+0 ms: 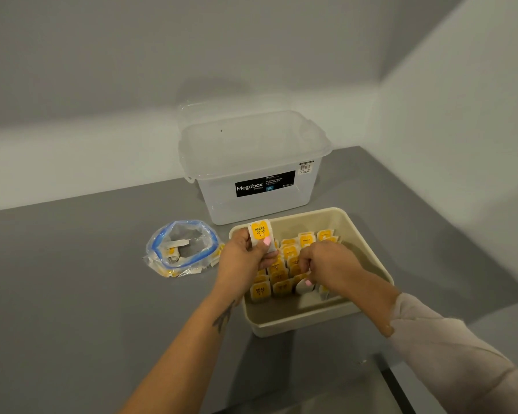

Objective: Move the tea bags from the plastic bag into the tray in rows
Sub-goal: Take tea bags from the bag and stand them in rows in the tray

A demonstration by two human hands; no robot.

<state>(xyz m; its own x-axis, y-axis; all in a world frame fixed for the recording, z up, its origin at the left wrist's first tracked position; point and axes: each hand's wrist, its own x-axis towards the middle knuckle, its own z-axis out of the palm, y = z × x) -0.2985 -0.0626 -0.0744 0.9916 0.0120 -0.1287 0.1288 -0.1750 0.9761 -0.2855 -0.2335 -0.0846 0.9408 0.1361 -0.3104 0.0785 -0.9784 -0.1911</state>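
A beige tray (368, 252) on the grey counter holds several yellow-and-white tea bags (290, 252) standing in rows. My left hand (243, 258) is at the tray's left rim and pinches a small stack of tea bags (260, 234) with the yellow label upright. Inside the tray, my right hand (326, 261) pinches one tea bag (304, 286) at the front of a row. To the left of the tray lies the open plastic bag (181, 249) with a blue zip rim, and a few tea bags remain in it.
A clear Megabox storage box (251, 174) with its lid ajar stands just behind the tray. Walls meet in a corner behind and to the right. The grey counter (87, 264) stretches left and toward me, with its edge at lower right.
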